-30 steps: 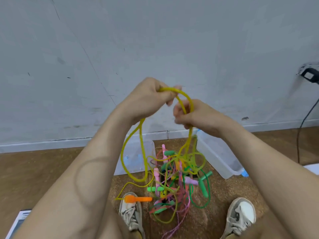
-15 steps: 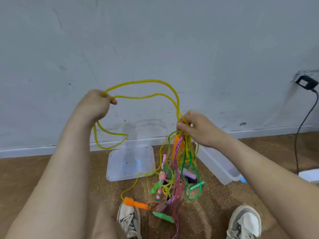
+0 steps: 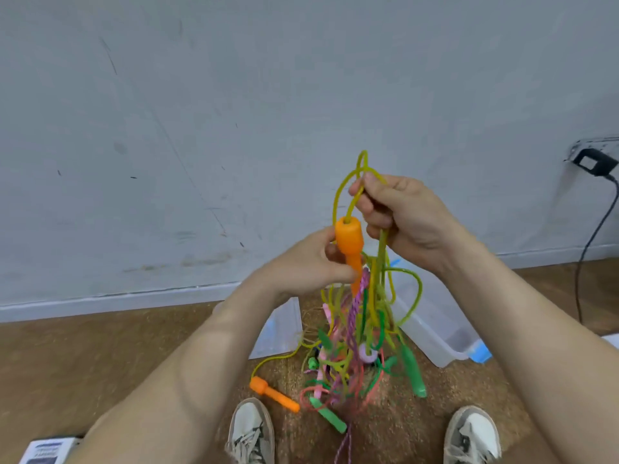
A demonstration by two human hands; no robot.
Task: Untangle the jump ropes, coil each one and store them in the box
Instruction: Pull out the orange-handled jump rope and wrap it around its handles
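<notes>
Your left hand [image 3: 301,262] grips the orange handle [image 3: 348,242] at centre frame; your right hand [image 3: 408,219] pinches the yellow rope [image 3: 361,165] just above, likely to feed the handle through; the tangle [image 3: 355,346] hangs below, clear box [image 3: 445,343] lower right.

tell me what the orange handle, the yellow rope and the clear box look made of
Orange handle: probably moulded plastic, matte; even colour and a smooth rounded shape, though dense foam is possible.
Yellow rope: likely PVC or rubbery cord; glossy, slightly translucent, and it bends in springy loops.
Clear box: thin hard plastic, cloudy-clear, with the floor showing faintly through its walls.
</notes>
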